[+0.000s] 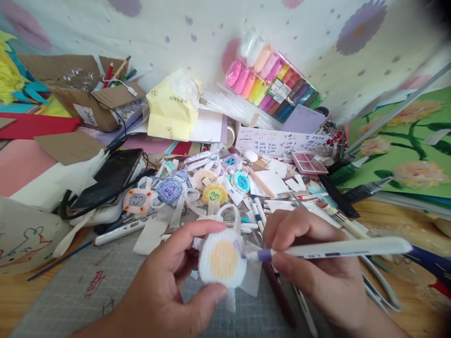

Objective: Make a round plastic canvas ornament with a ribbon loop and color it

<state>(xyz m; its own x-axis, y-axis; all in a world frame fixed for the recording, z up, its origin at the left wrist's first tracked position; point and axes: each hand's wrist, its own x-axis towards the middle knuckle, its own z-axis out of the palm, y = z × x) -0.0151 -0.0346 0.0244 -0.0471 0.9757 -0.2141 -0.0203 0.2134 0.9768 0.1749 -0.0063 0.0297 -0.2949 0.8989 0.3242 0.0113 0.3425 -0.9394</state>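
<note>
Between the thumb and fingers of my left hand (176,281) is a small white padded craft piece (205,270) with a yellow-orange circle coloured in its middle. A loop of white strip rises from its top, and a short strip hangs below. My right hand (313,267) grips a white marker pen (327,249) with a purple collar. The pen lies nearly level, its tip at the right edge of the white piece, beside a small purple mark. Behind my hands lie several finished-looking coloured pieces, among them a yellow one (214,194) and a purple one (169,190) with drawn faces.
A grey cutting mat (70,300) covers the wooden table in front. To the left stand a painted cup (28,234), a black phone-like slab (109,180) and a cardboard box (84,105). At the back leans a pack of coloured clay (275,80); scissors with blue handles (430,267) lie right.
</note>
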